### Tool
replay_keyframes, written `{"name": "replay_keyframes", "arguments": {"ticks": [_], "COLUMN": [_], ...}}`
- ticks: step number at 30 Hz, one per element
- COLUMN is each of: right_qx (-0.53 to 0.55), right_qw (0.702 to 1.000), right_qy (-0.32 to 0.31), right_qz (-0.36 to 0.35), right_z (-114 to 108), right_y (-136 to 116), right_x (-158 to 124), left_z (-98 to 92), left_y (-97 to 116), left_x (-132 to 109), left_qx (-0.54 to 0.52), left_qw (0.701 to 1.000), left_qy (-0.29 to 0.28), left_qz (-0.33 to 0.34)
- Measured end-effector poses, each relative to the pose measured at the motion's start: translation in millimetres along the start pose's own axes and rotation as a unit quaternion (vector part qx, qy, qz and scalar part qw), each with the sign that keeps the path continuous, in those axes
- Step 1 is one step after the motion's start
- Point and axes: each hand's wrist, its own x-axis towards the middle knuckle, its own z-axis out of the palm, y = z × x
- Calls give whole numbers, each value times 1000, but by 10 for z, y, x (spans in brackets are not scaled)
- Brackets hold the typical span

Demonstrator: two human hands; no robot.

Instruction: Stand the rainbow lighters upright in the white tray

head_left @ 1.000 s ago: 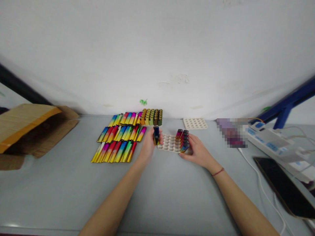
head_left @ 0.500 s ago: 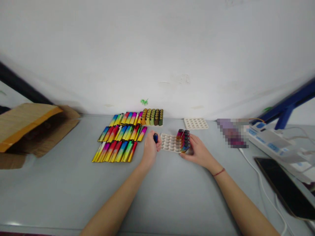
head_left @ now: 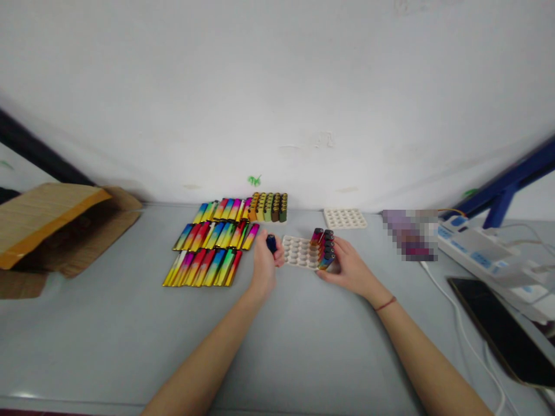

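My left hand [head_left: 264,263] is closed round a dark blue lighter [head_left: 271,242], just left of a white tray [head_left: 298,253] with round sockets. Several rainbow lighters [head_left: 324,247] stand upright in the tray's right-hand sockets. My right hand [head_left: 352,267] rests against the tray's right side, fingers curled by those standing lighters. Left of my left hand, several rainbow lighters [head_left: 212,248] lie flat in three rows on the grey table [head_left: 130,323].
A full tray of upright lighters [head_left: 269,207] stands by the wall, with an empty white tray [head_left: 344,218] further right. An open cardboard box [head_left: 52,228] lies at the left. A power strip [head_left: 477,248], cables and a dark phone [head_left: 505,329] lie at the right.
My left hand has lowered the dark lighter from upright in front of the tray and drawn it slightly left into the fist. My right hand and the tray have barely moved.
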Motion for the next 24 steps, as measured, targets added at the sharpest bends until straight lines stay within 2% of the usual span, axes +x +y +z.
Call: {"name": "replay_keyframes", "arguments": {"ticks": [9,15,20,24], "right_qx": [-5,-5,-1,-5], "right_qw": [1000,1000,1000,1000], "right_qy": [0,-2,-3,-1], "right_qz": [-2,-6,-9,-13], "right_z": [-3,-7,-14,-9], "right_y": [-2,-4,8,17], "right_x": [1,10,16,14], "left_z": [-9,-3,-30,-65], "left_y": [-5,-28,-94,-151], "left_x": [9,-10,16,31], "left_qx": [46,61,93,175], "left_qw": [999,995,980,951], "left_qy": [-15,-73,-138,-155], "left_qz": [10,15,106,201]}}
